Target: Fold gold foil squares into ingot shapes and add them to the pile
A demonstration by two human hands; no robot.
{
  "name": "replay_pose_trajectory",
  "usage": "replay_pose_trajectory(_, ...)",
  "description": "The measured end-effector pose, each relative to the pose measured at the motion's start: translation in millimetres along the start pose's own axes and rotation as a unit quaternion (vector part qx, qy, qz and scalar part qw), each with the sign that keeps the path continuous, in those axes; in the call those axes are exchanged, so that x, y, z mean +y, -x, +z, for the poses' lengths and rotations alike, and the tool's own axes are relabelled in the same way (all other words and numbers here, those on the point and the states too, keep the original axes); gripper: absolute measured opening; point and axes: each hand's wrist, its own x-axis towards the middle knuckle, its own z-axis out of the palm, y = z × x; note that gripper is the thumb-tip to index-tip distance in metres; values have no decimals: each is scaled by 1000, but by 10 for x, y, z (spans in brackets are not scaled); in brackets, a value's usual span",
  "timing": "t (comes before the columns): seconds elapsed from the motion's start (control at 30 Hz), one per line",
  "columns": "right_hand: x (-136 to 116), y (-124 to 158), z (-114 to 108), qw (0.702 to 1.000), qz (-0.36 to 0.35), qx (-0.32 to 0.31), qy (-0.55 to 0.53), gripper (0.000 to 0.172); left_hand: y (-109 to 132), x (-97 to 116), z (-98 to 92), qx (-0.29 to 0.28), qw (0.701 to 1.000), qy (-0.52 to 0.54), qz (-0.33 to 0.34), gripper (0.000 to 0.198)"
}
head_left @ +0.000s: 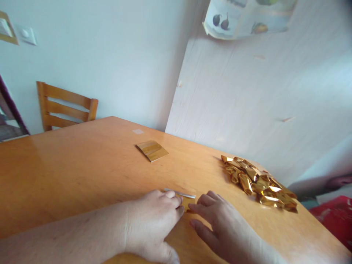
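Note:
Near the front of the wooden table, a small gold foil sheet lies flat, with a silvery strip along its far edge. My left hand rests palm down over its left side, fingers extended and covering part of it. At the right edge, my right hand touches or hovers by the foil with its fingertips, thumb held apart. Both hands look open, and neither grips anything. Beyond them sits a flat stack of gold foil squares. To the right is a pile of gold-wrapped twisted pieces.
The wooden table reaches back to a pale wall, with a small whitish patch near its far edge. A wooden chair stands at the far left. Something red lies beyond the table's right edge.

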Motion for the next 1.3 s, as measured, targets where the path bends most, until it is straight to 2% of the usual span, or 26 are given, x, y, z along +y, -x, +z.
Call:
replay_pose_trajectory(0.17,-112,-23,48,999,-8,-33,15,16,-5,-13,-10,-21,1000,5,5,70)
replay_pose_trajectory(0.47,-85,10,44,999,-21,-13,44,21,33,-128,-102,-38,999,17,22,65)
replay_pose_trajectory(0.7,-28,-5,66,998,-43,-2,54,27,81,-263,-240,-77,996,19,-36,45)
replay_pose_trajectory(0.93,54,-20,91,997,-69,-10,46,34,93,-363,-285,-68,995,27,-67,31)
replay_pose_trajectory(1.17,71,-9,115,995,-79,1,60,35,96,-361,-368,-106,991,-8,-76,22)
replay_pose_trajectory(1.3,60,-21,107,995,-80,1,58,33,106,-369,-397,-110,991,-12,-74,17)
